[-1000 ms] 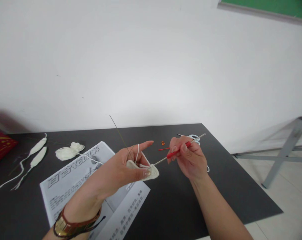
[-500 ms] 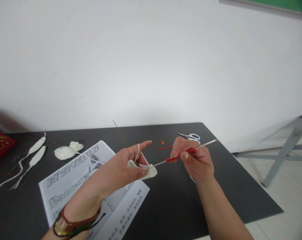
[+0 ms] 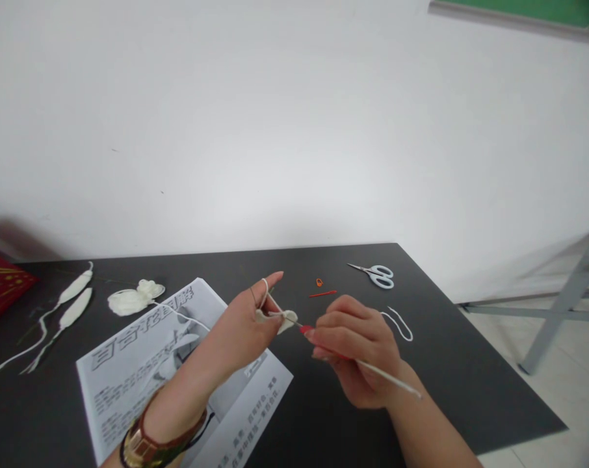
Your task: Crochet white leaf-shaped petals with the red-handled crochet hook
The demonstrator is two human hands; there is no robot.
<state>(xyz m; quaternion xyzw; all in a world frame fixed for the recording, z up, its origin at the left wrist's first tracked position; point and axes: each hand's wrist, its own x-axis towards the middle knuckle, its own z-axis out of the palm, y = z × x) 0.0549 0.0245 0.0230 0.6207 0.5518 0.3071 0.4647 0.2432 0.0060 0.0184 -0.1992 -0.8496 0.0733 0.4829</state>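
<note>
My left hand (image 3: 253,325) pinches a small white crochet piece (image 3: 288,321), with white yarn looped over its raised index finger. In my right hand (image 3: 360,348) is a crochet hook (image 3: 340,355) with a red grip and metal shaft. The hook's tip meets the edge of the crochet piece; the exact stitch is too small to make out. From behind my left forearm, the yarn runs back to a white yarn bundle (image 3: 131,299). A short white yarn tail (image 3: 405,330) lies on the table past my right hand.
Printed sheets (image 3: 129,364) lie under my left arm on the black table (image 3: 324,416). Beyond my hands are scissors (image 3: 375,274), an orange stitch marker (image 3: 318,283) and a red needle (image 3: 322,294). Two white crocheted pieces (image 3: 75,307) and a red object (image 3: 2,286) sit at left.
My right hand has turned over and moved down, so the hook's back end now points down and right. The crochet piece has tilted in my left hand. Scissors and yarn tail are uncovered.
</note>
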